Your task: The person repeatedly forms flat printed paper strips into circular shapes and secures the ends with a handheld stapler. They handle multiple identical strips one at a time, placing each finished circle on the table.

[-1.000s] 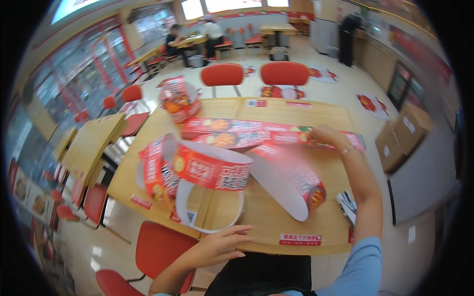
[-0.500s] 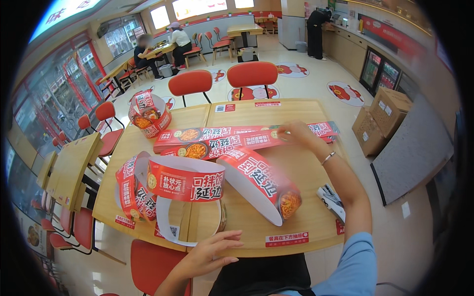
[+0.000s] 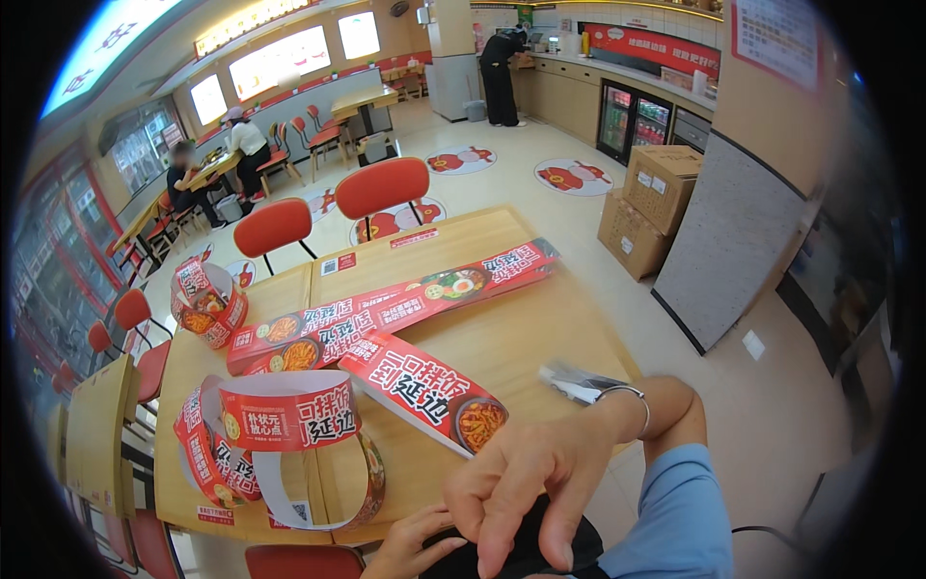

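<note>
Long red banner strips (image 3: pixel 386 309) lie flat across the wooden table (image 3: pixel 540 328), running toward 2 o'clock. A curled red strip (image 3: pixel 280 425) stands looped at 8 o'clock, another small loop (image 3: pixel 207 304) at 10 o'clock. Red round floor stickers (image 3: pixel 574 177) and brown cartons (image 3: pixel 651 193) at 1 o'clock. Red chairs (image 3: pixel 386 188) behind the table; tiled eatery floor. Right hand (image 3: pixel 526 482) hangs at 6 o'clock, fingers loosely curled down, holding nothing. Left hand (image 3: pixel 410 550) at the lower edge, fingers spread, resting on dark cloth (image 3: pixel 521 555).
</note>
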Motion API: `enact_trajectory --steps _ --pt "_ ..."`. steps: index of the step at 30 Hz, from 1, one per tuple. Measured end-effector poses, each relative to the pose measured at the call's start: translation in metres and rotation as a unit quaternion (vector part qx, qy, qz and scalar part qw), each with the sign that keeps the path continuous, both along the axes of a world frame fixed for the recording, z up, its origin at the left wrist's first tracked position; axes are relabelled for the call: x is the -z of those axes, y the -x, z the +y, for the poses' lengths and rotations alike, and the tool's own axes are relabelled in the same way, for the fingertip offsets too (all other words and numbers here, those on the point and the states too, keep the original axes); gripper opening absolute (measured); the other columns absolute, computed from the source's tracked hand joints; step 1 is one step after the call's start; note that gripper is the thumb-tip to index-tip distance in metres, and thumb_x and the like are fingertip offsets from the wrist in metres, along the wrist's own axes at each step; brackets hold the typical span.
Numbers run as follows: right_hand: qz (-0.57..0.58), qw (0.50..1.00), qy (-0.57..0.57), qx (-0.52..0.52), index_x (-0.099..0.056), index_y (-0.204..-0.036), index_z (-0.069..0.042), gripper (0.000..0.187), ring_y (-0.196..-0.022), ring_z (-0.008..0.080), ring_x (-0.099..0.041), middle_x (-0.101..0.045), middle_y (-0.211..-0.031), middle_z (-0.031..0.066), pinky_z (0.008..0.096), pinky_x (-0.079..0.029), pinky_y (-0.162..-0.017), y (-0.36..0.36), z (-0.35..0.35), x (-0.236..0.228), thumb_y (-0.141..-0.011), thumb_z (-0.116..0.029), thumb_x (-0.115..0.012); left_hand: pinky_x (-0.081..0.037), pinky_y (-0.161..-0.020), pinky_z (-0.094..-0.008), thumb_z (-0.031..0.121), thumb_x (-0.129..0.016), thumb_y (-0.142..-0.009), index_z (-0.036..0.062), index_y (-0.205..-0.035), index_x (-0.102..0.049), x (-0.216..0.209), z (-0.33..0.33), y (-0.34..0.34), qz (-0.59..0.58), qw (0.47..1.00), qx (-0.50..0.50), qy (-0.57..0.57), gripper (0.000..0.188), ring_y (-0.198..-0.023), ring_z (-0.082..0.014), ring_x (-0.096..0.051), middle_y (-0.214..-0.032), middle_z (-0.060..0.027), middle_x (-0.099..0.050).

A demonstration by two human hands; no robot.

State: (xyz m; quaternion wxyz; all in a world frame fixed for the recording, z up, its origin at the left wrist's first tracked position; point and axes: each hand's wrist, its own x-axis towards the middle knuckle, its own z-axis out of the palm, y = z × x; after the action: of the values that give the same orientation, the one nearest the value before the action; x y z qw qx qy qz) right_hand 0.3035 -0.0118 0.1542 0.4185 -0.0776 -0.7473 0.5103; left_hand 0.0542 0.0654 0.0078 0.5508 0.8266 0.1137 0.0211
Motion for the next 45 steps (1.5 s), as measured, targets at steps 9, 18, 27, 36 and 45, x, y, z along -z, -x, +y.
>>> enact_trajectory --steps 9,18,27,36,45 --pt "-0.128 0.917 -0.070 0.371 -0.063 -0.080 -0.004 0.017 -0.076 0.0178 -0.058 -0.059 -0.074 0.0049 0.0305 -0.045 -0.068 -0.031 0.045 0.013 -0.085 -0.018 -0.069 -0.046 -0.092 -0.0318 0.004 -0.065 -0.085 -0.0015 -0.114 -0.062 -0.003 -0.004 0.007 -0.088 0.995 -0.044 0.003 0.029 -0.111 -0.0244 -0.058 -0.124 -0.0155 -0.058" --pt "-0.499 0.617 -0.093 0.602 -0.064 -0.104 -0.009 0.041 -0.108 0.0314 -0.055 -0.060 -0.111 0.0144 0.0416 -0.047 -0.089 -0.187 0.228 0.202 -0.070 -0.031 -0.076 -0.048 -0.093 -0.0329 0.003 -0.063 -0.087 -0.0028 -0.117 -0.060 0.012 0.011 0.017 -0.053 0.995 -0.066 0.056 0.031 -0.119 -0.0231 -0.053 -0.131 -0.0150 -0.052" --pt "-0.486 0.698 0.002 0.525 -0.061 -0.102 -0.003 0.052 -0.100 0.0324 -0.059 -0.062 -0.106 0.0152 0.0404 -0.049 -0.082 -0.202 0.258 0.187 -0.058 -0.023 -0.083 -0.045 -0.096 -0.0326 0.004 -0.065 -0.086 -0.0014 -0.119 -0.059 0.012 0.030 0.028 -0.063 0.991 -0.102 0.051 0.034 -0.116 -0.0246 -0.054 -0.128 -0.0148 -0.054" --pt "-0.377 0.767 0.089 0.512 -0.062 -0.102 0.001 0.051 -0.085 0.0272 -0.064 -0.067 -0.093 0.0166 0.0368 -0.049 -0.074 -0.202 0.251 0.163 -0.064 -0.028 -0.082 -0.045 -0.095 -0.0314 0.003 -0.065 -0.085 -0.0012 -0.118 -0.060 0.002 0.030 0.022 -0.073 0.992 -0.087 0.047 0.033 -0.116 -0.0233 -0.055 -0.125 -0.0149 -0.056" --pt "-0.425 0.664 -0.060 0.612 -0.063 -0.086 -0.004 0.026 -0.083 0.0377 -0.063 -0.066 -0.086 0.0196 0.0466 -0.049 -0.072 -0.171 0.246 0.131 -0.073 -0.025 -0.071 -0.047 -0.094 -0.0324 0.004 -0.067 -0.085 0.0000 -0.117 -0.061 0.004 0.013 0.040 -0.078 0.990 -0.105 0.053 0.032 -0.114 -0.0227 -0.057 -0.125 -0.0151 -0.058"
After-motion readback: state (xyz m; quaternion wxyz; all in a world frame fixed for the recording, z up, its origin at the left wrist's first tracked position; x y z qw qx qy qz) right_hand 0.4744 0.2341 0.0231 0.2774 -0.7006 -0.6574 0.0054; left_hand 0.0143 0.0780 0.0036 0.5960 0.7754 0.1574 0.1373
